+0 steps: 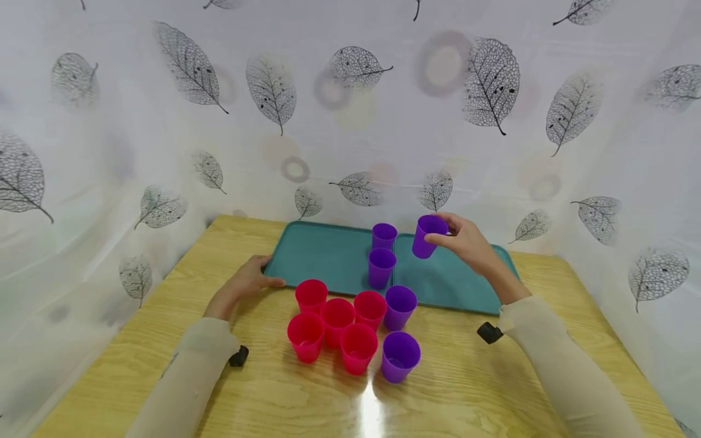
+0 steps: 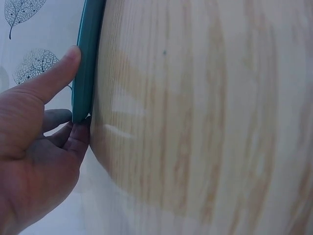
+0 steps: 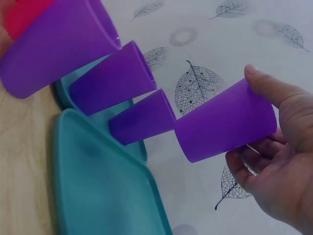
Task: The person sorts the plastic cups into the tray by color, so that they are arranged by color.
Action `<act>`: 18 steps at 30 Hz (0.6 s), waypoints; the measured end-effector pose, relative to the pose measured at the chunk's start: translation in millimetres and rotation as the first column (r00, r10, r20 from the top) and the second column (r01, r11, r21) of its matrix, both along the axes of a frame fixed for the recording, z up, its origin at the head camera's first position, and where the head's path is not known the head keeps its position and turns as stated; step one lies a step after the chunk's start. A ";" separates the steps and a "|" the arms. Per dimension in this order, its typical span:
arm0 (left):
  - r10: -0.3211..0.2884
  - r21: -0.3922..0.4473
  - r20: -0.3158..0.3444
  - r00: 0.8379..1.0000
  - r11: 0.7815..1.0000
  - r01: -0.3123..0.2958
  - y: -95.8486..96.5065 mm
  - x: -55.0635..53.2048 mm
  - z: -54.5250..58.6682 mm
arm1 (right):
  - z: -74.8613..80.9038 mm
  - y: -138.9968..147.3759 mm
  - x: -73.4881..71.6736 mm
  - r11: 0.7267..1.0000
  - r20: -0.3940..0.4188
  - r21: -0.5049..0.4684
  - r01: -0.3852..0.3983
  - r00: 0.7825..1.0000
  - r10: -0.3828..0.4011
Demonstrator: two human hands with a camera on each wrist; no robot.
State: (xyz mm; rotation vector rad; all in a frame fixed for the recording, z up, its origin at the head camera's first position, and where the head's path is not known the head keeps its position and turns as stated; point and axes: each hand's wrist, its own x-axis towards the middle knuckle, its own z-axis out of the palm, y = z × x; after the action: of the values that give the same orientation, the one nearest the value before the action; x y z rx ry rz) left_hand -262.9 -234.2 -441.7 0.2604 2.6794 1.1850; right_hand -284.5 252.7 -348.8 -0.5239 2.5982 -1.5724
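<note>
My right hand (image 1: pixel 465 243) grips a purple cup (image 1: pixel 427 238) near its rim, thumb on one side and fingers on the other, over the right teal tray (image 1: pixel 460 289). In the right wrist view this held cup (image 3: pixel 225 125) appears tilted and raised. At the far left, my left hand (image 1: pixel 249 280) holds the corner of the left teal tray (image 1: pixel 323 255); its thumb lies along the tray edge (image 2: pixel 88 68) and its fingers curl around the corner. Two upright purple cups, a rear one (image 1: pixel 384 234) and a front one (image 1: pixel 380 271), stand at that tray's right end.
Several red cups (image 1: pixel 338 319) stand upright in a cluster on the wooden table (image 1: pixel 263 389) before the trays. Beside them are two more purple cups, one farther back (image 1: pixel 400 310) and one nearer (image 1: pixel 400 362). A leaf-patterned curtain (image 1: pixel 356 140) hangs behind.
</note>
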 end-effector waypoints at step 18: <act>-0.019 0.026 -0.004 1.000 0.999 0.019 -2.5 -1.0 -5.0 | 36.2 -65.3 -39.5 0.999 0.004 -0.016 -0.043 0.999 0.043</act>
State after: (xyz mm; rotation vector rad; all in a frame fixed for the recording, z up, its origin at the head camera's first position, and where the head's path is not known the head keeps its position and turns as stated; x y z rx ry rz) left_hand -263.9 -236.7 -446.7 0.2916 2.6608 1.2156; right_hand -323.9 187.4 -312.6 -0.5735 2.5557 -1.5806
